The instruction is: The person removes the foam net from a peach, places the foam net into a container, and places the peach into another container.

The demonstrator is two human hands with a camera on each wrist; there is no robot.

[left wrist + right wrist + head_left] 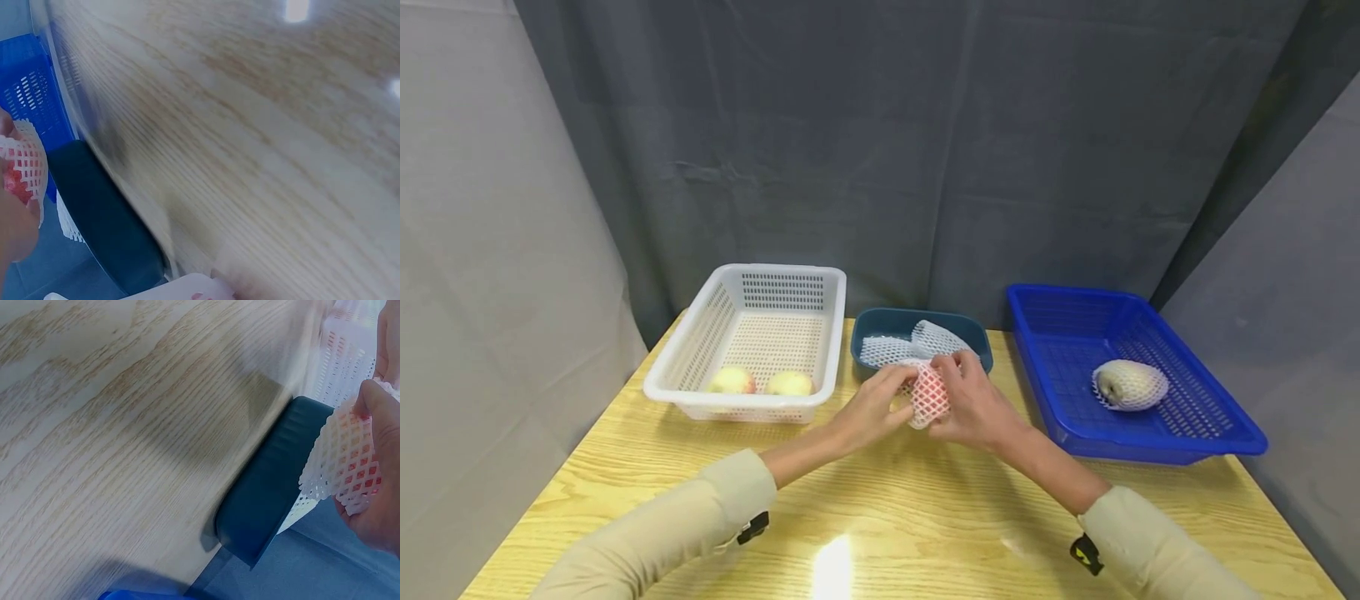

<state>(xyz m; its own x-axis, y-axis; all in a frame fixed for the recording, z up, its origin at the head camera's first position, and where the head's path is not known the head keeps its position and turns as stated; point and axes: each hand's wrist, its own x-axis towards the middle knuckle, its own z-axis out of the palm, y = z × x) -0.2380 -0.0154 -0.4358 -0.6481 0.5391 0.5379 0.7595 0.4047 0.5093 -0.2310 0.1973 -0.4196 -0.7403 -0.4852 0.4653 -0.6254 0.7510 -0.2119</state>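
A red apple in a white foam net is held up between both hands, in front of the small teal bin. My left hand pinches the net and fruit on the left side. On the other side my right hand grips it with thumb and fingers. The right wrist view shows the foam net spread loosely around the fruit, its open edge hanging over the teal bin. Loose foam nets lie in that bin. Part of the apple is hidden by fingers.
At the left, a white basket holds two pale yellow-red apples. The blue basket at the right holds one netted fruit. All stand on a wood-grain table, with a dark curtain behind.
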